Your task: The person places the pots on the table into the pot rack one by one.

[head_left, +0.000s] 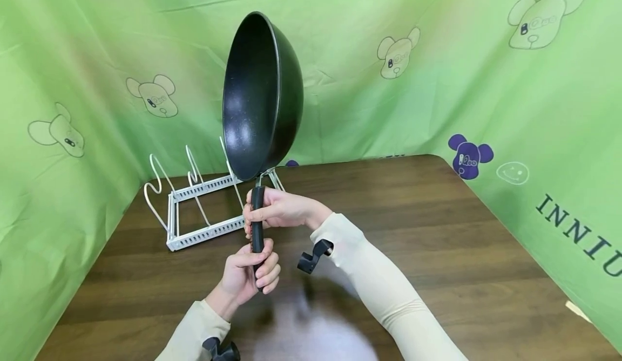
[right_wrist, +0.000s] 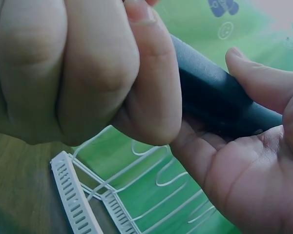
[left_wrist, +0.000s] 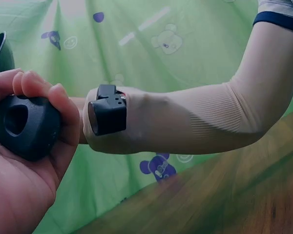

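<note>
A deep black wok [head_left: 250, 96] is held up on end, its bowl at the top and its hollow turned to the left. My left hand [head_left: 243, 277] grips the lower end of its black handle [head_left: 258, 234]. Higher up, just below the bowl, my right hand [head_left: 286, 211] holds the same handle between thumb and fingers. The left wrist view shows the handle's butt with a hanging hole [left_wrist: 17, 119], ringed by the left hand's fingers. In the right wrist view, curled right-hand fingers [right_wrist: 93, 73] cover part of the handle [right_wrist: 217, 92].
Behind the wok, a white wire rack [head_left: 209, 231] with upright loops stands at the left of the brown wooden table [head_left: 389, 231]; wok and hands hide its right part. A green printed curtain [head_left: 350, 107] encloses the back and sides. A small pale piece [head_left: 578, 311] lies at the right edge.
</note>
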